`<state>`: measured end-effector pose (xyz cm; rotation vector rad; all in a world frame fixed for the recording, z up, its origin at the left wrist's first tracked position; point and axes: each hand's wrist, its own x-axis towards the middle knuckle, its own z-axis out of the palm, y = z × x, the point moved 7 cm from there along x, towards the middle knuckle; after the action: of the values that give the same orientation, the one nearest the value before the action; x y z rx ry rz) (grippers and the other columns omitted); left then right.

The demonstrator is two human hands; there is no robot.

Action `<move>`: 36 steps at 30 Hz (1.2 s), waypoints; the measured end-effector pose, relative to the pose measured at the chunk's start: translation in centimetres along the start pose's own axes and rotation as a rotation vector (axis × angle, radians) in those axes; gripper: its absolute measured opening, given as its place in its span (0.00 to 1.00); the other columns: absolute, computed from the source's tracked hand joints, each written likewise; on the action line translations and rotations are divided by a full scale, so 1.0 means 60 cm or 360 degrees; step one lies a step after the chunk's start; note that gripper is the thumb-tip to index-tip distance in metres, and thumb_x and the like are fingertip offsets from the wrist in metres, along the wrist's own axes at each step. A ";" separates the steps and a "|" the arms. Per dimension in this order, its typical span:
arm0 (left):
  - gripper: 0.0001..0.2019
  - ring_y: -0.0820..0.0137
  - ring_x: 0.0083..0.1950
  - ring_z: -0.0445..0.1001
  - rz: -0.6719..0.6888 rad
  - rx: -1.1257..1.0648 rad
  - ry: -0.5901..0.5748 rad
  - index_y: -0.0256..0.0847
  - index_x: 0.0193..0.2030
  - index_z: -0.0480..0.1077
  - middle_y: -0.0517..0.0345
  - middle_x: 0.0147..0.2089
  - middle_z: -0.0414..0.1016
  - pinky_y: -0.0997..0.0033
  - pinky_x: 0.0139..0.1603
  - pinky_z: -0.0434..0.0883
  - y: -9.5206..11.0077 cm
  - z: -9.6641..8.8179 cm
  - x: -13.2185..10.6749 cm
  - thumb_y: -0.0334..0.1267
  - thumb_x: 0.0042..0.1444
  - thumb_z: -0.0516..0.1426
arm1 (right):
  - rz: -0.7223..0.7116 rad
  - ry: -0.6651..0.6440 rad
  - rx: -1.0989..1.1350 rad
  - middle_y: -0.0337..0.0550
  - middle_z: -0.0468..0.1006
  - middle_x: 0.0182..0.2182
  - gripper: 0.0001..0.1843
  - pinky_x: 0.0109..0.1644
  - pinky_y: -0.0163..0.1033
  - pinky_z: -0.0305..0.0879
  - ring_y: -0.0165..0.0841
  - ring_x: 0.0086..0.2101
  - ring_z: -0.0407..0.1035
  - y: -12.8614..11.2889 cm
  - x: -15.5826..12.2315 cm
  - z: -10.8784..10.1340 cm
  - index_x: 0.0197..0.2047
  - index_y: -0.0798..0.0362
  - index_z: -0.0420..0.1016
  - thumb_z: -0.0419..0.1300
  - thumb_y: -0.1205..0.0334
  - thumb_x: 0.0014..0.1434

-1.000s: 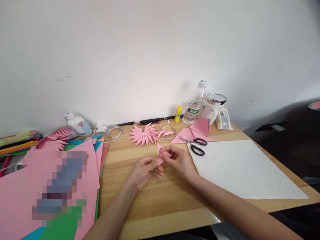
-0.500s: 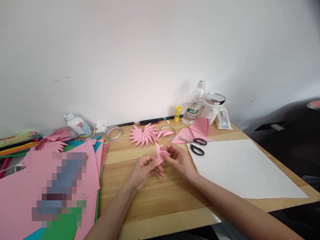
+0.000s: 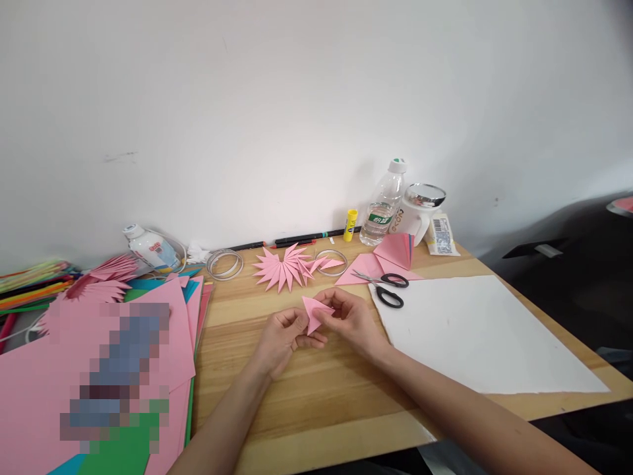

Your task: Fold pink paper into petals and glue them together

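Note:
Both hands meet over the middle of the wooden table (image 3: 316, 402) and pinch one small folded pink paper piece (image 3: 313, 311). My left hand (image 3: 281, 340) grips its lower left edge with fingers curled. My right hand (image 3: 349, 321) holds its right side between thumb and fingers. The piece is a pointed triangle, tilted with one tip toward the left. Just beyond it lies a fan of pink folded paper spikes (image 3: 285, 265).
Black-handled scissors (image 3: 388, 289) lie on pink paper beside a large white sheet (image 3: 475, 336) on the right. A water bottle (image 3: 382, 204), white mug (image 3: 418, 214) and yellow glue stick (image 3: 350, 225) stand by the wall. Tape rings (image 3: 225, 263) and stacked coloured paper (image 3: 99, 369) sit left.
The pink piece has been turned in my fingers from standing upright to lying flatter, tip pointing left. Both hands stayed in place.

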<state>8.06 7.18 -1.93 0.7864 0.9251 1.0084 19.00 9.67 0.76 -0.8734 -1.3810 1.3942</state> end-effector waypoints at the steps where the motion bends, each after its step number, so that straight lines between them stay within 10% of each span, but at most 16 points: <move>1: 0.17 0.69 0.24 0.75 0.0048 0.0040 0.0014 0.31 0.27 0.72 0.53 0.24 0.75 0.73 0.26 0.73 0.003 0.000 0.000 0.46 0.41 0.65 | 0.0005 0.0012 -0.0002 0.39 0.71 0.27 0.11 0.30 0.34 0.61 0.28 0.27 0.65 0.000 0.000 0.000 0.31 0.55 0.70 0.63 0.56 0.48; 9: 0.14 0.69 0.23 0.74 0.0317 0.0314 0.0066 0.33 0.23 0.72 0.56 0.21 0.74 0.71 0.24 0.73 0.027 0.001 -0.007 0.45 0.45 0.62 | 0.0041 -0.0058 0.0058 0.37 0.71 0.24 0.12 0.29 0.33 0.59 0.27 0.25 0.64 0.005 -0.001 0.004 0.33 0.55 0.71 0.63 0.57 0.49; 22: 0.17 0.71 0.21 0.74 -0.0100 0.0192 -0.0017 0.31 0.25 0.70 0.51 0.24 0.76 0.75 0.21 0.71 0.003 0.001 -0.006 0.47 0.42 0.63 | 0.0043 0.0069 0.0041 0.40 0.72 0.28 0.13 0.32 0.35 0.61 0.29 0.28 0.66 0.011 0.005 -0.008 0.32 0.55 0.71 0.64 0.55 0.47; 36: 0.19 0.70 0.20 0.73 0.0098 0.0200 0.0039 0.34 0.27 0.67 0.54 0.25 0.75 0.73 0.20 0.70 0.009 0.006 -0.002 0.52 0.46 0.60 | 0.0115 0.0005 0.0200 0.36 0.71 0.23 0.15 0.27 0.33 0.60 0.27 0.24 0.64 0.012 0.012 -0.005 0.31 0.55 0.70 0.66 0.53 0.44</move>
<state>8.15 7.21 -1.26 0.9144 0.9979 1.0229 18.99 10.50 0.08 -0.8494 -1.2555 1.5172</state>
